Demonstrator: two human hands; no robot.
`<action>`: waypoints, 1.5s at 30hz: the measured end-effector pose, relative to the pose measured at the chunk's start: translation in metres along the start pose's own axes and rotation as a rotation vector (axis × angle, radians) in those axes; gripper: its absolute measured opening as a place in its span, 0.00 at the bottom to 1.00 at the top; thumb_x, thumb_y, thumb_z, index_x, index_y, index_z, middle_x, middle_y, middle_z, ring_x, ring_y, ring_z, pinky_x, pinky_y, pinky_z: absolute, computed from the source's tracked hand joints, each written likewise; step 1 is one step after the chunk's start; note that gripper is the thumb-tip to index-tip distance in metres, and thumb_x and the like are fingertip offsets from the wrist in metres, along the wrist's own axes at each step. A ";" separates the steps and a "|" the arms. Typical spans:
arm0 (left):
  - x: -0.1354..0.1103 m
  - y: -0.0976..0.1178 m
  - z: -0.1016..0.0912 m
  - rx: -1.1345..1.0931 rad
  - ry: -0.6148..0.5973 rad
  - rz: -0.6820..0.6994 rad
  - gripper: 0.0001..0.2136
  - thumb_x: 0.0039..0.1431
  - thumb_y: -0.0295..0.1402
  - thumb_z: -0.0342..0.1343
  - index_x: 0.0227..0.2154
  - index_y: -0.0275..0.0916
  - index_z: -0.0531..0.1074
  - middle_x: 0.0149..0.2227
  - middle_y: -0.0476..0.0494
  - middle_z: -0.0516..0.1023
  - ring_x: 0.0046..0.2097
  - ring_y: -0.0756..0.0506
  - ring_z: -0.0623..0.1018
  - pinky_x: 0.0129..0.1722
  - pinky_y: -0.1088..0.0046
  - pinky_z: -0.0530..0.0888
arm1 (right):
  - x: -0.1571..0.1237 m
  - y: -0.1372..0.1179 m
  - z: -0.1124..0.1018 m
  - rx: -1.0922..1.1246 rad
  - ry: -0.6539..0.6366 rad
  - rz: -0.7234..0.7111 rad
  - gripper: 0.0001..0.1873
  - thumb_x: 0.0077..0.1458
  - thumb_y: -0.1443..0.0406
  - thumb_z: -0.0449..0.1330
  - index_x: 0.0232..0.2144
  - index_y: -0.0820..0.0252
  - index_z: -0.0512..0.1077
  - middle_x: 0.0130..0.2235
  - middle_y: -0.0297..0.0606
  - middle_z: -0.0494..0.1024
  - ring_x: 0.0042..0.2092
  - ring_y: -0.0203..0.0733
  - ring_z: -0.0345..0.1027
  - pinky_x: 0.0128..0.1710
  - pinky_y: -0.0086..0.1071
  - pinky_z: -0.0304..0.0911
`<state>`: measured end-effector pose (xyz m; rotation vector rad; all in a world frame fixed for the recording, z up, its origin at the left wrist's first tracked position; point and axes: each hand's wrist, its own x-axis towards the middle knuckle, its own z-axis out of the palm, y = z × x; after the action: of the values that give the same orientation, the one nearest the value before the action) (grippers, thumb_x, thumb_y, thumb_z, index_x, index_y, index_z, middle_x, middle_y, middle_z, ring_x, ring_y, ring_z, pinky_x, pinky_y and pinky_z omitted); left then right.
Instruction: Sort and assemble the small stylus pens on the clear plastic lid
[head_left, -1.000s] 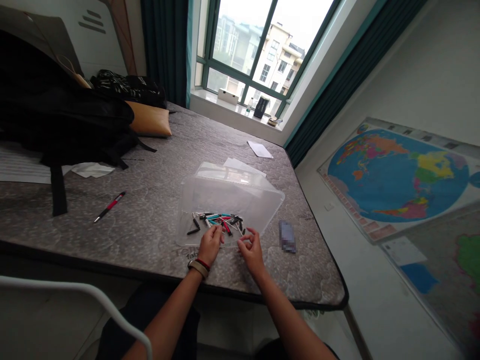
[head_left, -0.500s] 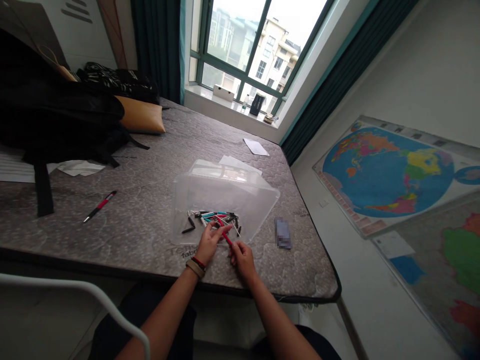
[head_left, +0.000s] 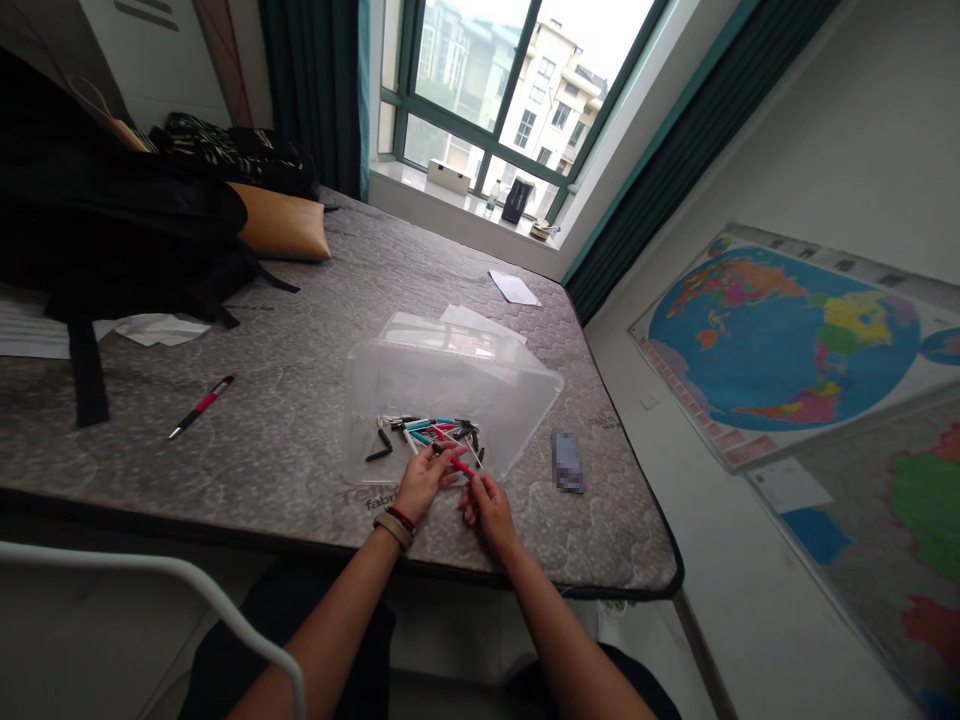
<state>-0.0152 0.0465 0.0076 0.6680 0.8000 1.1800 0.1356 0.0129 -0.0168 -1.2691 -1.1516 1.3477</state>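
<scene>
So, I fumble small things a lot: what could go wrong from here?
The slim red pen-like piece could slip from the right hand. It might then fall among the loose black, white and teal sticks in the clear plastic box. The left hand, close to them, could nudge some.

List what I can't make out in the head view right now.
All in the head view:
- Red stick: both ends covered, by the fingers of the left hand and right hand.
- Small parts in the clear bin: too small and jumbled to count.
- Grey-blue object: its surface is pixelated.
- Black backpack: cut off by the left edge.
</scene>
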 end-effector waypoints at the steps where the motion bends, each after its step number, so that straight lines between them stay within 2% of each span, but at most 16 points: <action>1: 0.001 -0.001 0.000 0.018 0.015 0.004 0.24 0.51 0.47 0.62 0.45 0.37 0.68 0.45 0.35 0.79 0.39 0.45 0.81 0.34 0.73 0.76 | -0.001 0.000 0.001 -0.035 -0.016 -0.009 0.20 0.57 0.48 0.55 0.31 0.59 0.67 0.23 0.30 0.72 0.18 0.29 0.59 0.16 0.23 0.53; 5: 0.003 -0.004 -0.001 0.088 0.136 0.073 0.25 0.49 0.51 0.60 0.41 0.34 0.71 0.30 0.45 0.77 0.28 0.51 0.76 0.26 0.78 0.73 | -0.006 0.001 0.003 -0.236 -0.078 -0.082 0.20 0.56 0.50 0.57 0.29 0.61 0.72 0.23 0.31 0.71 0.21 0.31 0.61 0.20 0.23 0.55; 8: 0.002 -0.005 -0.002 0.215 0.167 0.167 0.25 0.53 0.52 0.56 0.43 0.35 0.71 0.24 0.52 0.72 0.22 0.53 0.71 0.23 0.77 0.71 | -0.006 0.003 0.003 -0.205 -0.053 -0.067 0.22 0.58 0.48 0.55 0.29 0.61 0.72 0.22 0.32 0.71 0.20 0.31 0.61 0.19 0.24 0.55; 10: -0.001 -0.005 -0.003 0.412 0.176 0.253 0.23 0.57 0.50 0.53 0.46 0.37 0.72 0.27 0.50 0.75 0.25 0.51 0.73 0.27 0.75 0.73 | -0.004 0.006 0.001 -0.125 -0.023 -0.021 0.24 0.58 0.46 0.52 0.28 0.61 0.70 0.21 0.32 0.71 0.18 0.31 0.59 0.17 0.24 0.54; 12: -0.004 -0.006 -0.002 0.651 0.152 0.352 0.19 0.59 0.44 0.52 0.47 0.39 0.73 0.36 0.45 0.79 0.36 0.46 0.78 0.37 0.71 0.74 | -0.002 0.008 -0.002 -0.069 0.003 0.004 0.26 0.57 0.45 0.52 0.25 0.60 0.68 0.20 0.32 0.71 0.18 0.31 0.59 0.16 0.24 0.53; 14: -0.008 -0.008 0.000 0.842 0.072 0.419 0.16 0.61 0.38 0.50 0.48 0.39 0.72 0.44 0.41 0.78 0.47 0.43 0.77 0.48 0.67 0.71 | -0.001 0.009 -0.004 -0.038 0.018 0.001 0.26 0.57 0.44 0.52 0.24 0.60 0.67 0.21 0.33 0.71 0.18 0.31 0.59 0.16 0.24 0.52; 16: -0.012 -0.011 0.003 0.963 -0.047 0.407 0.16 0.62 0.33 0.47 0.51 0.39 0.70 0.44 0.40 0.78 0.47 0.43 0.77 0.49 0.67 0.70 | 0.000 0.009 -0.006 -0.020 0.025 -0.007 0.25 0.57 0.44 0.53 0.24 0.60 0.67 0.21 0.32 0.70 0.18 0.30 0.58 0.17 0.24 0.52; 18: -0.017 -0.014 0.006 1.033 -0.140 0.354 0.17 0.63 0.30 0.45 0.53 0.39 0.66 0.37 0.42 0.79 0.40 0.44 0.78 0.43 0.69 0.71 | -0.001 0.006 -0.006 -0.013 0.040 -0.004 0.25 0.56 0.45 0.54 0.24 0.60 0.67 0.19 0.30 0.68 0.17 0.29 0.56 0.16 0.24 0.51; 20: -0.019 -0.015 0.008 1.069 -0.180 0.308 0.15 0.63 0.30 0.45 0.52 0.40 0.63 0.32 0.45 0.78 0.35 0.45 0.78 0.38 0.71 0.70 | -0.001 0.002 -0.006 -0.010 0.067 0.011 0.25 0.56 0.45 0.55 0.23 0.60 0.66 0.19 0.29 0.67 0.16 0.28 0.54 0.15 0.24 0.49; 24: -0.021 -0.013 0.007 1.154 -0.166 0.244 0.10 0.63 0.32 0.46 0.46 0.41 0.63 0.32 0.45 0.77 0.37 0.44 0.79 0.37 0.72 0.69 | -0.002 -0.002 -0.005 -0.015 0.089 0.012 0.24 0.55 0.46 0.56 0.22 0.61 0.65 0.18 0.28 0.67 0.16 0.27 0.53 0.15 0.23 0.47; 29: -0.023 -0.009 0.008 1.251 -0.210 0.220 0.07 0.63 0.36 0.47 0.38 0.42 0.69 0.34 0.44 0.78 0.38 0.43 0.78 0.36 0.73 0.67 | 0.000 0.002 -0.006 -0.019 0.111 0.034 0.23 0.53 0.47 0.58 0.23 0.61 0.67 0.17 0.28 0.67 0.15 0.28 0.53 0.14 0.23 0.47; 33: -0.025 -0.006 0.011 1.305 -0.166 0.205 0.11 0.63 0.41 0.47 0.33 0.42 0.72 0.33 0.45 0.78 0.37 0.43 0.77 0.35 0.73 0.65 | 0.001 0.000 -0.005 -0.006 0.117 0.037 0.24 0.53 0.47 0.58 0.21 0.60 0.66 0.16 0.28 0.66 0.15 0.28 0.53 0.14 0.24 0.46; 37: -0.025 -0.005 0.012 1.393 -0.130 0.150 0.19 0.66 0.44 0.41 0.30 0.42 0.74 0.30 0.43 0.78 0.36 0.43 0.78 0.35 0.72 0.65 | -0.001 -0.006 -0.003 -0.007 0.092 0.031 0.24 0.54 0.47 0.57 0.19 0.60 0.65 0.15 0.28 0.64 0.15 0.29 0.51 0.15 0.25 0.46; 40: -0.025 -0.007 0.012 1.426 -0.118 0.173 0.20 0.66 0.45 0.39 0.33 0.42 0.74 0.32 0.42 0.78 0.36 0.43 0.78 0.35 0.72 0.65 | -0.002 -0.007 -0.004 0.021 0.091 0.033 0.22 0.53 0.49 0.58 0.20 0.59 0.65 0.17 0.28 0.65 0.16 0.29 0.52 0.16 0.26 0.46; 45: -0.026 -0.011 0.010 1.406 -0.124 0.206 0.17 0.61 0.49 0.49 0.45 0.44 0.69 0.32 0.44 0.79 0.37 0.41 0.79 0.35 0.72 0.66 | -0.002 -0.005 -0.008 0.096 0.099 0.037 0.17 0.52 0.52 0.60 0.22 0.58 0.66 0.16 0.27 0.64 0.17 0.32 0.53 0.19 0.27 0.49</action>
<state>-0.0056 0.0186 0.0091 1.9725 1.4424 0.5784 0.1433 0.0118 -0.0121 -1.2782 -0.9879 1.3363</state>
